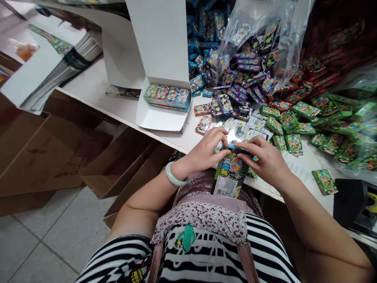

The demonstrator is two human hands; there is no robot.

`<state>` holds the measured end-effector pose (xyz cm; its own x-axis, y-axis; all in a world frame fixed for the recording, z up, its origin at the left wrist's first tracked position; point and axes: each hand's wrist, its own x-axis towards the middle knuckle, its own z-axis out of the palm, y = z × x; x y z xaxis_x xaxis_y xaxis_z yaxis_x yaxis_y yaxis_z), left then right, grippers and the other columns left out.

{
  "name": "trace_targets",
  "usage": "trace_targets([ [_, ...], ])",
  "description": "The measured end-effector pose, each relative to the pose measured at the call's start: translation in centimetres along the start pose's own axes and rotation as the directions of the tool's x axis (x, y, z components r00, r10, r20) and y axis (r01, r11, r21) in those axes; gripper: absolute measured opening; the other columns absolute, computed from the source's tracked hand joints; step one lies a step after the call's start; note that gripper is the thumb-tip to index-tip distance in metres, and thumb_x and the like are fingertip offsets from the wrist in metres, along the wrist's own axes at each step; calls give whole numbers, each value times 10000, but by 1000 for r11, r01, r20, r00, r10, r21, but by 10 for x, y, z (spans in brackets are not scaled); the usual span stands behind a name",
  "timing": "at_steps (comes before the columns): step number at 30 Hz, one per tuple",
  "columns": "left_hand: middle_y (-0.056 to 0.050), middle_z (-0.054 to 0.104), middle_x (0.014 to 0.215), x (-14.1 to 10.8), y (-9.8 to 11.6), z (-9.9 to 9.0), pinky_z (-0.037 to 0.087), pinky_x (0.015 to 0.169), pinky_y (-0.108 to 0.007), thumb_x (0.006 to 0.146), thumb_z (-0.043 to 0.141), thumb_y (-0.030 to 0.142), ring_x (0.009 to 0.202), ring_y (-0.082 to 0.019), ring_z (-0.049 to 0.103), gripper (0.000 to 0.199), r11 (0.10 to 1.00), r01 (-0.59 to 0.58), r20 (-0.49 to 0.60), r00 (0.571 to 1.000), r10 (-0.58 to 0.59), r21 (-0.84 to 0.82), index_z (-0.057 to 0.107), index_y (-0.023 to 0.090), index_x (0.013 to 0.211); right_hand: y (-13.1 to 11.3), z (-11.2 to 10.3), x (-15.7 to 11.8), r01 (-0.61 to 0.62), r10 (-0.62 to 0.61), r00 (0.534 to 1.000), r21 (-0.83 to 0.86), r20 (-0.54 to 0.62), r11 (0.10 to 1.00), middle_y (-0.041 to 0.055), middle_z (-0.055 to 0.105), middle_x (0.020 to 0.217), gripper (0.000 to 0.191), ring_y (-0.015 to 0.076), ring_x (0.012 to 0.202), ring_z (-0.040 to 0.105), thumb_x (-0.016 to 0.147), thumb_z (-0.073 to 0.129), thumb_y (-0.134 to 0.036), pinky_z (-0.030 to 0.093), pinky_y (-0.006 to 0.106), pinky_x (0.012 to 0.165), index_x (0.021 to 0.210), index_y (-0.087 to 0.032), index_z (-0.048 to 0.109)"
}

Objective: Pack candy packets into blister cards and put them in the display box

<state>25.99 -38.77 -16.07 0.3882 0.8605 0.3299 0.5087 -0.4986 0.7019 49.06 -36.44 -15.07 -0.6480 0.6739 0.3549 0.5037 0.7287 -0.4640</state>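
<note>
My left hand (pixel 207 147), with a pale green bangle (pixel 174 175) on the wrist, is closed at the top end of a printed packet (pixel 229 173). The packet is black and green with large coloured lettering and a white label, and hangs over the table's front edge above my lap. My right hand (pixel 265 157) pinches the same end from the other side. Between the fingertips shows a thin blue edge (pixel 237 147); what it belongs to is hidden. Just beyond the hands lie flat, shiny printed packets (pixel 255 124). Two small red boxes (pixel 204 124) lie beyond my left hand.
An open white carton (pixel 160 43) holds several small boxes (pixel 167 96). Heaps of blue boxes (pixel 206 27), purple boxes (pixel 247 63), red boxes (pixel 318 70) and green boxes (pixel 306 110) fill the back and right. Flattened cartons (pixel 55 67) lie left; brown cartons (pixel 41 145) stand below.
</note>
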Motion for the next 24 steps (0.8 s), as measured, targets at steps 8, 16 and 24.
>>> trace_targets([
  [8, -104, 594, 1128, -4, 0, 2, 461, 999, -409, 939, 580, 279, 1125, -219, 561, 115, 999, -3, -10, 1000, 2, -50, 499, 202, 910, 1, 6, 0, -17, 18, 1000, 104, -11, 994, 80, 666, 1007, 192, 220, 939, 648, 930, 603, -217, 534, 361, 790, 1100, -245, 689],
  [16, -87, 609, 1055, -4, -1, 1, 481, 947, -400, 944, 555, 260, 1047, -209, 570, 73, 999, -25, -26, 999, 24, -44, 504, 209, 926, -5, 12, 4, -68, 72, 996, 79, -51, 995, 81, 656, 917, 100, 243, 894, 632, 915, 620, -263, 520, 376, 765, 999, -232, 664],
  [24, -94, 600, 1070, -7, -5, 1, 484, 953, -407, 945, 560, 232, 1067, -219, 571, 42, 999, -32, -61, 998, 34, 43, 530, 202, 948, -3, 16, 12, -39, 38, 999, 95, 2, 995, 68, 618, 928, 268, 216, 850, 604, 935, 577, -218, 503, 355, 725, 1170, -269, 696],
])
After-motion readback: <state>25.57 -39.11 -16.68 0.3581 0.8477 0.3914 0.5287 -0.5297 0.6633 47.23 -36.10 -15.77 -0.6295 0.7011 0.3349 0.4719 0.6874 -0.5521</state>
